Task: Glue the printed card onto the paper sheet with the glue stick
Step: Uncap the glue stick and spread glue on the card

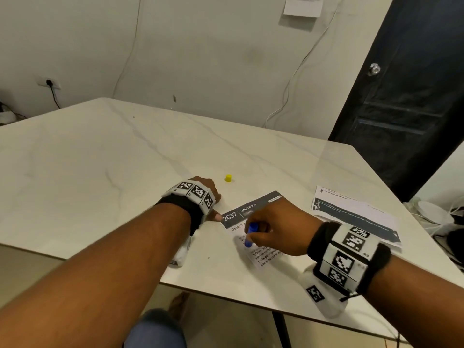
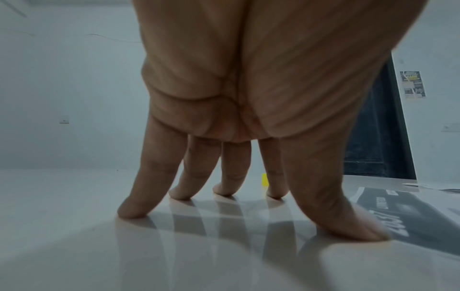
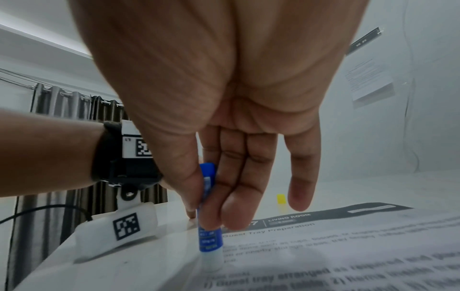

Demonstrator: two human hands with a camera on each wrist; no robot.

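Midway, lower centre: gluing under way, right hand (image 1: 278,229) fingers pinching uncapped glue stick (image 3: 208,244) against printed card (image 1: 253,214), left hand (image 1: 204,194) fingers straight on worktop (image 1: 100,172), sticking onto paper sheet (image 1: 356,214) still ahead.

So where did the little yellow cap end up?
The yellow cap stands on the table, just beyond the left hand and the printed card.

Uncapped blue glue stick (image 3: 209,239) upright on printed card (image 1: 253,209)
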